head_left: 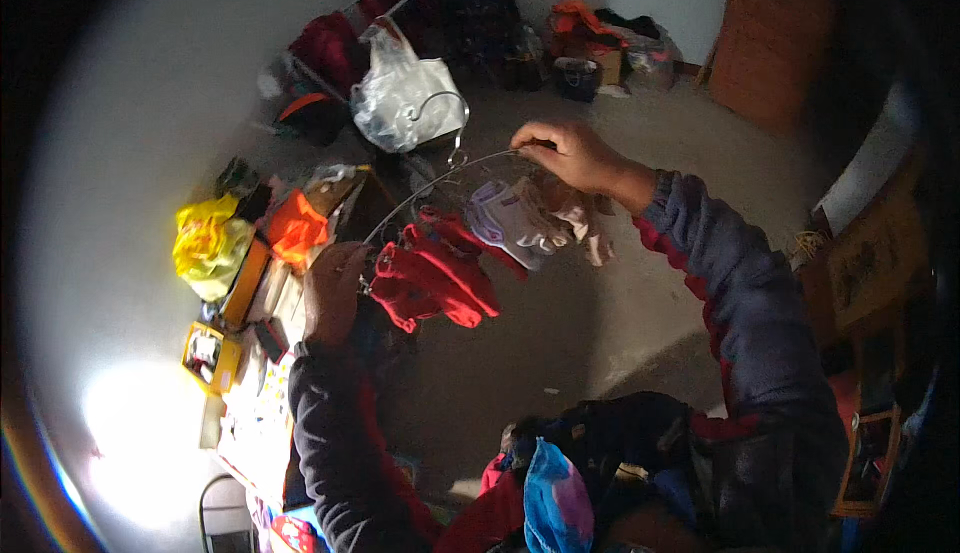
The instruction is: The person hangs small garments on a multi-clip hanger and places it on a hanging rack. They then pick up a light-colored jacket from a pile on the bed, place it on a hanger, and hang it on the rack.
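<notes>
A thin metal clip hanger (425, 190) spans the space between my hands, its curved hook (462, 118) pointing up. My right hand (575, 158) pinches the bar at its far right end. At the near left end my left hand (335, 288) is closed around the bar, its fingers partly in shadow. Small clothes hang from it: red socks or similar pieces (435, 273) near my left hand, and a white piece with purple edging (505, 223) in the middle. Beige pieces (575, 213) hang below my right hand. The clips themselves are hard to make out.
At the left wall, a cluttered table (255, 433) holds a yellow bag (212, 248) and an orange bag (298, 228). A white plastic bag (405, 93) hangs from a clothes rack behind. Bags and clothes (600, 48) lie by the back wall, near a brown door (765, 43).
</notes>
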### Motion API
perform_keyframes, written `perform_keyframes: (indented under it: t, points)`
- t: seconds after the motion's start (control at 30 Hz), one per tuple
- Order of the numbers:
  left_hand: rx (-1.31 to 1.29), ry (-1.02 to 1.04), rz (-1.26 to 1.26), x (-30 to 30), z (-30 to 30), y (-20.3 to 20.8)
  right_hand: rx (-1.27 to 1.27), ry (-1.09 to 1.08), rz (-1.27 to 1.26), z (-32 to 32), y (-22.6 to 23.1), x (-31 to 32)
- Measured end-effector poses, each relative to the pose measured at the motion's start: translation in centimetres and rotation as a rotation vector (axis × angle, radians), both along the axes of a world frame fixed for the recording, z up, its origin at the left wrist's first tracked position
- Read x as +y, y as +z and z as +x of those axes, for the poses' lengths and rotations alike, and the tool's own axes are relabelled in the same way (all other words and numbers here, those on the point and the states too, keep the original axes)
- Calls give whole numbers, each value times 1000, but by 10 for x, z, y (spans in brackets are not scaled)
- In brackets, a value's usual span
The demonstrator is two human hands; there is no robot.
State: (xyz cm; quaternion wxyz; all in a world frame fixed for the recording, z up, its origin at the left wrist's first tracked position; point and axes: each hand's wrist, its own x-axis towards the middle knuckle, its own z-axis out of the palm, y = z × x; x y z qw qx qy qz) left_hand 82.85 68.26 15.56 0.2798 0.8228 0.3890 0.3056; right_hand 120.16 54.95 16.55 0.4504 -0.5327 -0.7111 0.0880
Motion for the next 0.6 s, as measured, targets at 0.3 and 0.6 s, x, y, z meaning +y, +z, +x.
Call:
perform_keyframes:
  t: [0.3,0.6]
  points:
    - [56,-400,13,154,278,-32,29,-401,-45,214,-45,21]
    - [-77,-816,60,265,570,14,312,-703,-125,397,17,38]
